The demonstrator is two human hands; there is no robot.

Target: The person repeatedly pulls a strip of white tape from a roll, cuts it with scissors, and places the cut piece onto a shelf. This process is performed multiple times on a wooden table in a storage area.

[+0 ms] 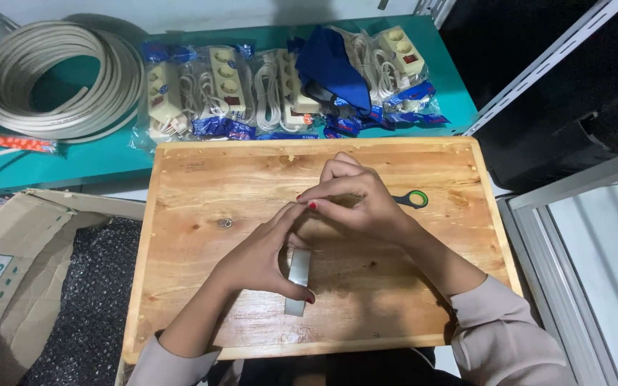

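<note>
From the head camera, both hands work over a wooden board [323, 171] that lies on a green table [73, 161]. The left hand [259, 261] curls around a flat grey strip [298, 282], thumb pressed on its lower part, so that the strip stands nearly upright over the middle of the board, its lower end just under the thumb. The right hand [355, 204] comes in from above with its fingers drawn together at the strip's upper end; whether they pinch the strip itself or something small on it is hidden by the knuckles. I judge the step in hand to be fine work at the strip's top end, one hand steadying, the other doing the handling. The next move would call for a firm left hold and a careful fingertip pull or press on the right. Scissors [413, 199] lie just behind the right hand, only a handle loop showing. A small screw [224, 223] lies apart on the board. Beyond it are bagged power strips [227, 89], a blue cloth [330, 68] and a cable coil [51, 78]; a cardboard box [8, 271] sits at the left.
</note>
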